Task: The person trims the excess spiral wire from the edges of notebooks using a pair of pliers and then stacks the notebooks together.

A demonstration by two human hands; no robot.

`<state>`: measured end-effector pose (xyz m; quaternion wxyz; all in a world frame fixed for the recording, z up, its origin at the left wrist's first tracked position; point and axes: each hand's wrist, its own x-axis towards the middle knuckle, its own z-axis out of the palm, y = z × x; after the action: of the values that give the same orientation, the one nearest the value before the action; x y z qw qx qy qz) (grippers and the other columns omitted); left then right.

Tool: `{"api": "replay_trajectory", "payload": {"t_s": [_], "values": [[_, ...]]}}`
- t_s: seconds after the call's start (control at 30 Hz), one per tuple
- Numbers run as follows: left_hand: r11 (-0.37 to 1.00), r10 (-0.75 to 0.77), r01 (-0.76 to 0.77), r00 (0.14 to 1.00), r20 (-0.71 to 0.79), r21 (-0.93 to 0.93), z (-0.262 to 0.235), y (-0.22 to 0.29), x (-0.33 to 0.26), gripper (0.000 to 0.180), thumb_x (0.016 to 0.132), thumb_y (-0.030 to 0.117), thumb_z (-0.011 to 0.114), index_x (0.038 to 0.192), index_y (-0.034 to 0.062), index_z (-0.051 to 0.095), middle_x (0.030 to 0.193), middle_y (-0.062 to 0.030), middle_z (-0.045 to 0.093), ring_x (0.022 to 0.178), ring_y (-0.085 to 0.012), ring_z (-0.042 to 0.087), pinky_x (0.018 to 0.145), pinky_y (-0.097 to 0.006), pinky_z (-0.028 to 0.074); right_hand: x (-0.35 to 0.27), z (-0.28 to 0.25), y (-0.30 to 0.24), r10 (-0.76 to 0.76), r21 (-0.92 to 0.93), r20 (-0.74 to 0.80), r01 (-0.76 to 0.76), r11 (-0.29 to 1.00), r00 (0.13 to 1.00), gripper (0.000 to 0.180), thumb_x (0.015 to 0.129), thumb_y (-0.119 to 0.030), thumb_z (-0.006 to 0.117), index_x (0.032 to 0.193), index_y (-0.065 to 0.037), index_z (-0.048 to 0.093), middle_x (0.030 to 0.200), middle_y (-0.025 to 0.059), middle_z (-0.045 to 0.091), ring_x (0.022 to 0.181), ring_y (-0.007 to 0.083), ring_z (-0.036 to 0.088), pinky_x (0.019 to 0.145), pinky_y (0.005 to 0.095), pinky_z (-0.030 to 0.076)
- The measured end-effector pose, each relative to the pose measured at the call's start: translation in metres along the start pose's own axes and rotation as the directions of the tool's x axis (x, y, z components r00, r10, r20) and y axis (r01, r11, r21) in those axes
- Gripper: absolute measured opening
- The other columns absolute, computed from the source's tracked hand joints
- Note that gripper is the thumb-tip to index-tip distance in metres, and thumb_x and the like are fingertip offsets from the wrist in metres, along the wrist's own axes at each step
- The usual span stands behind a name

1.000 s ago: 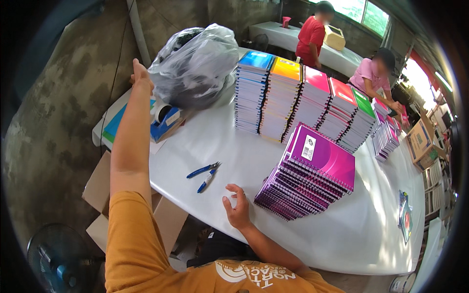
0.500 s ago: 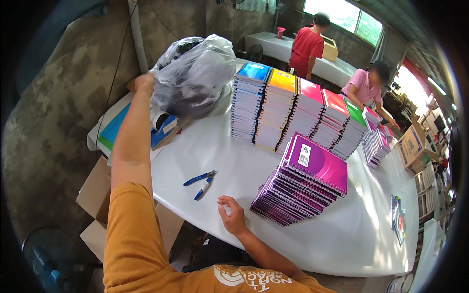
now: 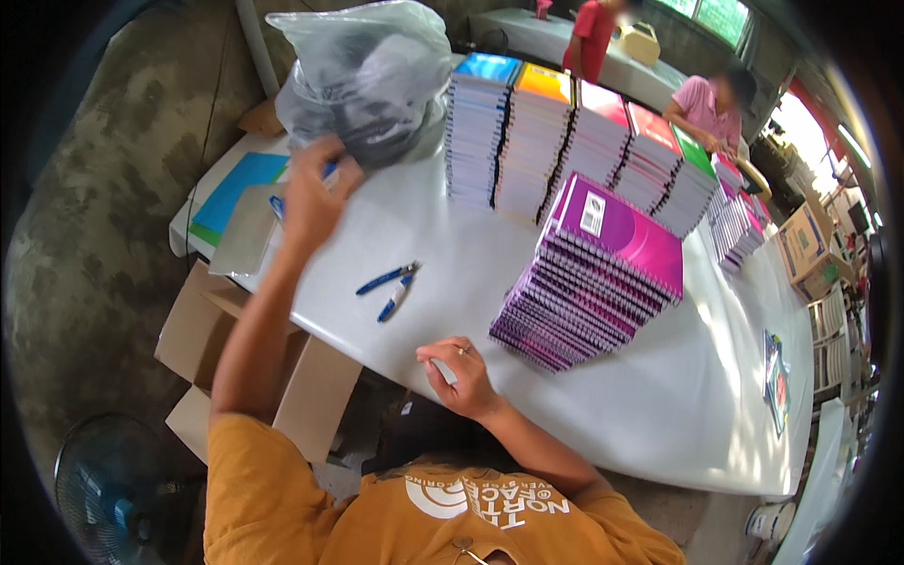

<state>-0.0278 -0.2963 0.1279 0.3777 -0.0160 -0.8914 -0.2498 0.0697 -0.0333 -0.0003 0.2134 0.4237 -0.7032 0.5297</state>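
My left hand (image 3: 320, 188) is over a blue tape dispenser (image 3: 276, 206) that it mostly covers, in front of a clear plastic bag (image 3: 377, 94) of dark contents. Motion smears its fingers, so I cannot tell whether it grips the dispenser. Near the front edge, my right hand (image 3: 461, 379) hovers or rests with fingers loosely curled, thumb apart, and nothing in it. Beyond it lie blue-handled cutting pliers (image 3: 384, 280) and a blue-and-white pen-like tool (image 3: 395, 299). To its right stands a tall stack of purple spiral notebooks (image 3: 612, 235).
Behind the purple stack, blue (image 3: 487, 68), yellow (image 3: 544, 83), pink, red and green notebook stacks form a row. Blue and green sheets (image 3: 235, 193) lie at the table's left. An open carton (image 3: 320, 386) sits below the edge. A person in pink (image 3: 706, 108) works across the table.
My left hand has left the plastic bag's edge and come nearer, over the tape dispenser. The bag's top has changed shape. My view has tilted down; my right hand stays near the front edge.
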Motion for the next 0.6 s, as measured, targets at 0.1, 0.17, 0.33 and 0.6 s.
{"api": "replay_trajectory", "payload": {"t_s": [0.1, 0.17, 0.33, 0.6], "values": [[0.876, -0.452, 0.206, 0.665, 0.594, 0.436, 0.043, 0.018, -0.124, 0.098, 0.081, 0.066, 0.05, 0.146, 0.0034, 0.014, 0.15, -0.0252, 0.013, 0.138, -0.0424, 0.013, 0.105, -0.063, 0.014, 0.037, -0.059, -0.058, -0.296, -0.159, -0.056, 0.284, 0.945, 0.953, 0.019, 0.08, -0.008, 0.062, 0.099, -0.011, 0.061, 0.093, -0.0007, 0.064, 0.085, 0.0204, 0.058, 0.076, 0.0354, 0.042], [0.817, -0.493, 0.123, 0.657, 0.571, 0.563, 0.06, 0.016, -0.181, 0.086, 0.088, 0.057, 0.046, 0.146, 0.0003, 0.015, 0.149, -0.0274, 0.016, 0.136, -0.0443, 0.017, 0.105, -0.061, 0.016, 0.052, -0.1, -0.07, -0.3, -0.422, -0.112, 0.228, 0.877, 0.947, 0.02, 0.08, -0.012, 0.063, 0.101, -0.011, 0.064, 0.101, 0.0009, 0.063, 0.097, 0.0233, 0.054, 0.082, 0.0394, 0.039], [0.875, -0.455, 0.482, 0.848, 0.273, -0.041, 0.087, -0.003, -0.194, 0.054, 0.091, 0.028, 0.051, 0.134, -0.003, 0.037, 0.118, -0.0204, 0.05, 0.1, -0.0332, 0.051, 0.089, -0.048, 0.04, 0.107, -0.159, -0.07, -0.142, -0.768, -0.155, -0.029, 0.639, 0.978, 0.025, 0.078, -0.022, 0.07, 0.1, -0.012, 0.07, 0.101, 0.0019, 0.064, 0.098, 0.0232, 0.056, 0.086, 0.0344, 0.038], [-0.614, 0.039, 0.594, 0.681, 0.731, -0.521, 0.02, 0.162, -0.126, 0.046, 0.083, 0.024, 0.048, 0.122, 0.0001, 0.047, 0.106, -0.0148, 0.051, 0.09, -0.0256, 0.055, 0.079, -0.041, 0.049, 0.116, -0.161, -0.06, -0.025, -0.739, -0.213, -0.144, 0.658, 0.977, 0.015, 0.077, -0.025, 0.07, 0.089, -0.016, 0.073, 0.087, -0.0016, 0.068, 0.084, 0.0181, 0.06, 0.076, 0.0333, 0.041]]}}
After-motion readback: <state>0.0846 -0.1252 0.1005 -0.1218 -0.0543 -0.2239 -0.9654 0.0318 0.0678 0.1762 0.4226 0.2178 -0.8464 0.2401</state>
